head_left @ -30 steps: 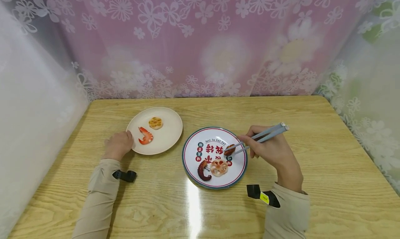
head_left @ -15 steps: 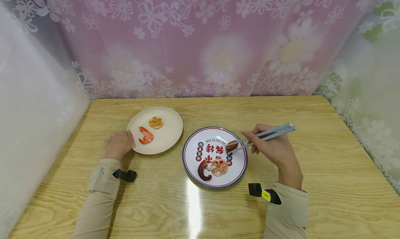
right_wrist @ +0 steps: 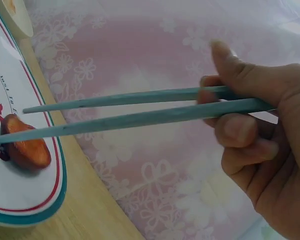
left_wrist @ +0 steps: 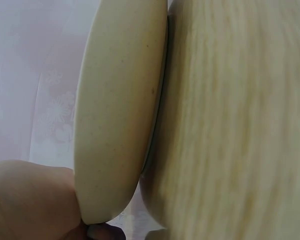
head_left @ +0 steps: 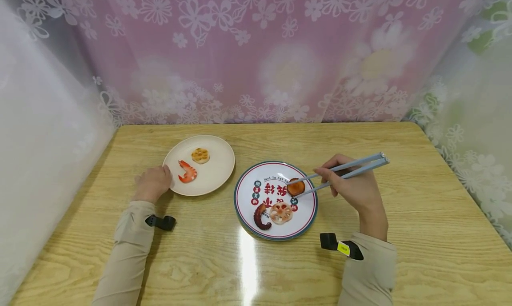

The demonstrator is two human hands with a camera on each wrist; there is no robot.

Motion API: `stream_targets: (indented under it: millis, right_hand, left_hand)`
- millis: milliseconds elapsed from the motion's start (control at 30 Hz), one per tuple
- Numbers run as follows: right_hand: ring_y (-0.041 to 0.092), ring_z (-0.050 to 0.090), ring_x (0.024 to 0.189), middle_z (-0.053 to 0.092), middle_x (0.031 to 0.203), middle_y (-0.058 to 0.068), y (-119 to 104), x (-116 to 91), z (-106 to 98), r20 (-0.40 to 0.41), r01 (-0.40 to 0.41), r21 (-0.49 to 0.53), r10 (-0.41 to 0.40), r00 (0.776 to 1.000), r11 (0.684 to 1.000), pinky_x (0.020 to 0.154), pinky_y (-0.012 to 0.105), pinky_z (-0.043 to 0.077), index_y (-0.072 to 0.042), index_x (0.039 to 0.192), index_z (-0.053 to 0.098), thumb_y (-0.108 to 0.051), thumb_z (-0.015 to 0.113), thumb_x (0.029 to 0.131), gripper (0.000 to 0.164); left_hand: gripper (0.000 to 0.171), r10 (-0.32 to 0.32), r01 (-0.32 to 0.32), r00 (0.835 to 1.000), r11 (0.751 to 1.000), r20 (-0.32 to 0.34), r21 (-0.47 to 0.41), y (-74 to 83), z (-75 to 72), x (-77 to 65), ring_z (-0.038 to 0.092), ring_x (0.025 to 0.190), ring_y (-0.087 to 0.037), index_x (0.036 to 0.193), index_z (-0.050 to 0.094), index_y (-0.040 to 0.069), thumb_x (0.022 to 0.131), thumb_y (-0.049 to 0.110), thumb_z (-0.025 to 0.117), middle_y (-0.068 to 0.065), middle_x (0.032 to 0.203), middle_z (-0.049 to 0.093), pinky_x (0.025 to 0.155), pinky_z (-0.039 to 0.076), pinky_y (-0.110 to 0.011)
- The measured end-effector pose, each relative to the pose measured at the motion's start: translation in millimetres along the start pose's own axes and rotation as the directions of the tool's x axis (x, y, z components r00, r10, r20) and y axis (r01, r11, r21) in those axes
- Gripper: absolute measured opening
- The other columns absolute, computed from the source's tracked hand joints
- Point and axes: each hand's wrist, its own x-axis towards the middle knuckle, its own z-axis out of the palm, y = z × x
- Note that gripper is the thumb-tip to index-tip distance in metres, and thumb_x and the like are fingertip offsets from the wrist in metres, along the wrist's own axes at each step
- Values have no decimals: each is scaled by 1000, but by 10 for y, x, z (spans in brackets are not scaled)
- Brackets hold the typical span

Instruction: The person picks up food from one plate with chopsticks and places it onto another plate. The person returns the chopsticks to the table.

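Observation:
My right hand [head_left: 353, 183] holds a pair of blue-grey chopsticks [right_wrist: 145, 116]. Their tips are spread on either side of a round brown food piece [head_left: 296, 187], perhaps a mushroom cap. It lies on the white printed plate [head_left: 245, 172]; whether the tips touch it, I cannot tell. Lower on that plate are a lotus root slice [head_left: 281, 213] and a dark octopus tentacle [head_left: 261, 218]. My left hand [head_left: 153, 183] grips the rim of a cream plate [left_wrist: 115, 110], thumb and fingertips at its edge. A shrimp [head_left: 187, 172] and a round yellow-brown grilled piece [head_left: 200, 155] lie on it.
Both plates stand on a wooden table [head_left: 200, 261], the cream one farther back and left. Behind the table's far edge hangs a pink floral curtain [head_left: 256, 66]. Pale curtains flank both sides. Each wrist wears a black camera [head_left: 161, 222].
The chopsticks have spread apart and shifted slightly right. The brown piece, tilted between them before, now lies flatter with its round face up. My left hand stays at the cream plate.

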Motion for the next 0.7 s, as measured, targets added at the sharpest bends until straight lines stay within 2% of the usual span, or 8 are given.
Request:
stream_targets:
  millis: [133,333,500,700]
  right_hand:
    - [17,44,36,62,62,9,47,-25,-60,-66,8,19,-6,998,1000,38,29,38,6,83,64,-2,69,88,11]
    - [14,47,37,65,62,7,183,-32,-116,-67,10,97,-4,998,995,38,25,39,11,80,63,4,68,87,11]
    - [15,57,43,66,60,5,258,-7,-62,-38,31,76,-28,999,997,43,24,47,11,76,64,1,68,88,16]
    - [18,62,45,64,57,11,248,10,46,-85,8,63,-3,996,998,45,29,51,9,72,63,-10,64,94,29]
  left_hand:
    - [60,-1,1,1000,1000,-3,-2,3,3,8,52,110,-52,122,54,-15,104,24,12,-39,123,51,92,31,-63]
    - [60,-1,1,1000,1000,-3,-7,4,0,9,52,109,-51,120,55,-15,104,24,12,-39,123,51,91,32,-62]
    - [60,7,-7,1000,1000,-1,-9,0,-6,-3,53,107,-52,120,55,-15,104,24,12,-40,122,52,90,32,-63]
    - [60,14,-14,1000,1000,0,-11,1,-6,-27,53,107,-52,120,55,-15,104,24,13,-40,122,52,89,33,-62]
